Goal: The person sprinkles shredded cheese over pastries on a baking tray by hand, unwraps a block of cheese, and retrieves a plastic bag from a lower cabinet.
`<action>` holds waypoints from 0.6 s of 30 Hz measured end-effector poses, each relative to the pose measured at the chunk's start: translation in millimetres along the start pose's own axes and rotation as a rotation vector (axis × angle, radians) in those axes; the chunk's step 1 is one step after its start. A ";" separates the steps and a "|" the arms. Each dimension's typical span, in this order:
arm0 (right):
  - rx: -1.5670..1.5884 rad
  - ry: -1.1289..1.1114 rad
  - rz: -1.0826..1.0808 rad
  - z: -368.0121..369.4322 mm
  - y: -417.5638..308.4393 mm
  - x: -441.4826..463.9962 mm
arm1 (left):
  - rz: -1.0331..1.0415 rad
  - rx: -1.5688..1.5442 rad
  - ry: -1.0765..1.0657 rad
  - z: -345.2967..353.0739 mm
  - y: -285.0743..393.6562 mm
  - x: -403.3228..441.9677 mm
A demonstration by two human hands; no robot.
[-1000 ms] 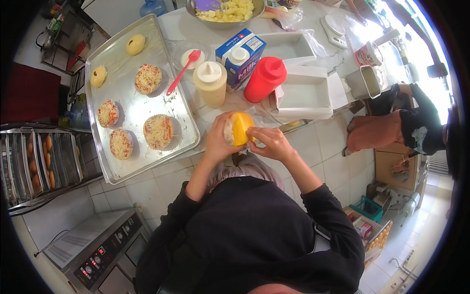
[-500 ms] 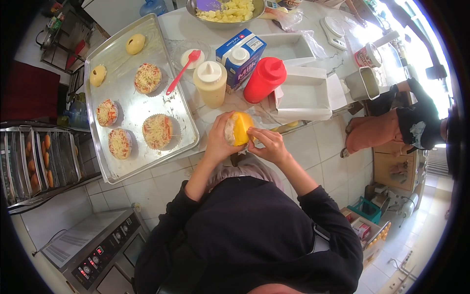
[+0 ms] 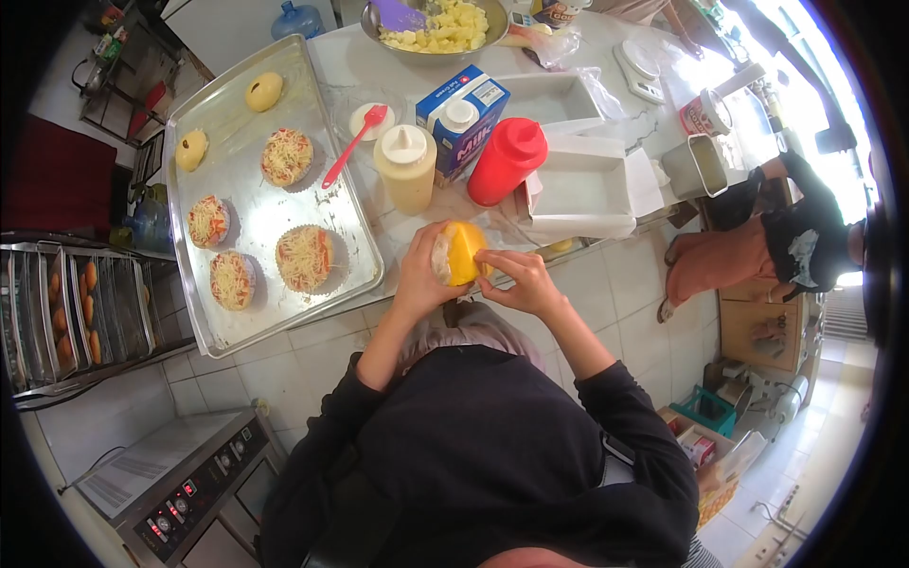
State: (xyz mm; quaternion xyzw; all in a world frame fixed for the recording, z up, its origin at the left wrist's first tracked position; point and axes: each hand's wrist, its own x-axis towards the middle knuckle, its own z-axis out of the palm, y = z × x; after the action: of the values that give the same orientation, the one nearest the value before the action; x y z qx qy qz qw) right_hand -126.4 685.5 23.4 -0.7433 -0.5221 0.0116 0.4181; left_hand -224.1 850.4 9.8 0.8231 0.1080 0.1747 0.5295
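A yellow, rounded, cheese-like piece with a pale, patchy left side is held over the table's front edge. My left hand wraps round its left side. My right hand pinches at its right edge with thumb and fingertips. The exact kind of the piece cannot be made out. Just beyond it stand a cream-filled squeeze bottle, a red squeeze bottle and a blue milk carton. A red spatula rests across a small dish of white stuff.
At the left lies a metal baking tray with several topped rounds and two plain ones. White boxes and a metal bowl of yellow chunks are on the table. Another person stands at the right.
Both hands stay on the yellow piece, which is turned slightly and shows less of its pale side. The camera view shifts a little. The other person's legs have moved slightly.
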 end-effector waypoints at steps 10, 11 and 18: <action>-0.022 -0.046 -0.028 -3.9 -4.6 8.5 | 0.006 -0.008 0.009 0.4 0.6 -0.2; -0.024 -0.045 -0.012 -3.5 -5.6 8.8 | 0.013 -0.004 0.009 0.6 0.1 0.0; -0.036 -0.011 0.111 1.8 -13.1 7.5 | 0.013 -0.013 0.009 1.3 -0.5 -0.2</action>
State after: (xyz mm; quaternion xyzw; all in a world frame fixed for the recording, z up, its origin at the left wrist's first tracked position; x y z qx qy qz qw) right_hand -133.8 693.9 33.7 -0.7784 -0.4824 0.0297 0.4006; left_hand -223.7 849.5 8.8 0.8195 0.1042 0.1827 0.5332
